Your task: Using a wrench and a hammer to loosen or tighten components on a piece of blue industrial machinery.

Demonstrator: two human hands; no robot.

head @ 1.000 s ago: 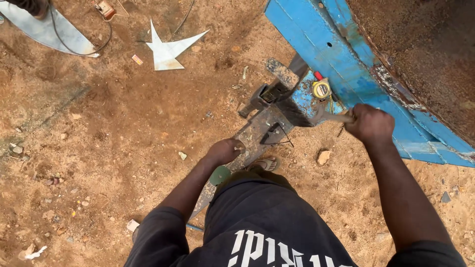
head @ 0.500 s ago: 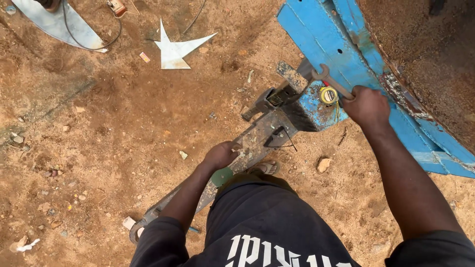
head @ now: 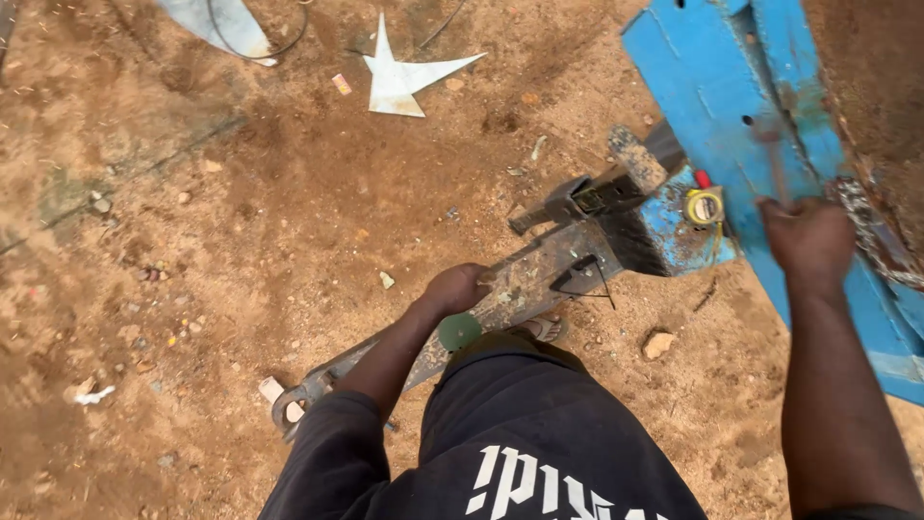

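Note:
My left hand (head: 457,287) grips a long rusty metal bar (head: 539,279) that slants from the dirt by my feet up onto a blue block (head: 674,236). A yellow tape measure (head: 705,205) rests on that block. A dark steel section (head: 587,197) lies across the bar's far end. My right hand (head: 808,241) is raised at the right, closed around the handle of a hammer (head: 770,144) that is blurred by motion and points upward over the blue metal panel (head: 712,87).
Bare sandy ground surrounds me. A white star-shaped sheet offcut (head: 404,77) lies at the top centre, and a grey sheet with a cable (head: 221,24) at the top left. A stone (head: 658,344) sits near my foot. A rusty chain (head: 866,226) hangs along the blue panel.
My right hand has swung the hammer up from the bar on the block toward the blue panel. The left hand keeps its grip on the bar.

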